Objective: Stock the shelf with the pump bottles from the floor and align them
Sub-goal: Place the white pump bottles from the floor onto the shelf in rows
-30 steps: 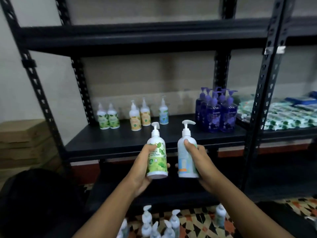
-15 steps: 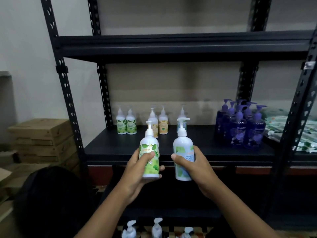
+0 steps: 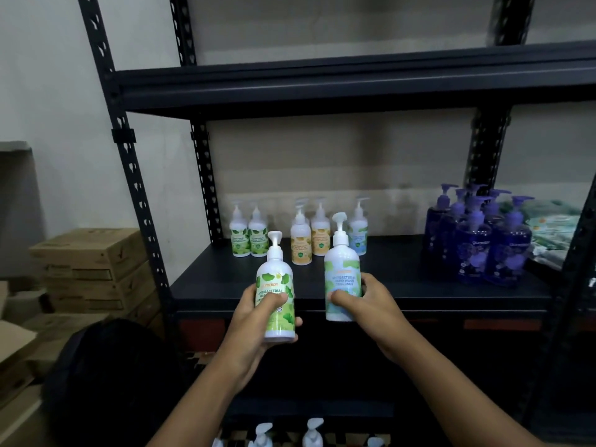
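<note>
Head view: more pump bottles (image 3: pixel 314 433) stand on the floor below. The left hand (image 3: pixel 254 321) grips a green bottle (image 3: pixel 276 291) and the right hand (image 3: pixel 371 304) grips a blue bottle (image 3: pixel 341 279), both upright at the shelf's (image 3: pixel 403 285) front edge. Green, yellow and blue bottles (image 3: pixel 301 237) line the back edge; purple bottles (image 3: pixel 477 240) cluster right.

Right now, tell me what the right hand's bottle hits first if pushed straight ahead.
Probably the blue bottle at the back, in line beyond the right hand and its mint bottle; depth is unclear.
</note>
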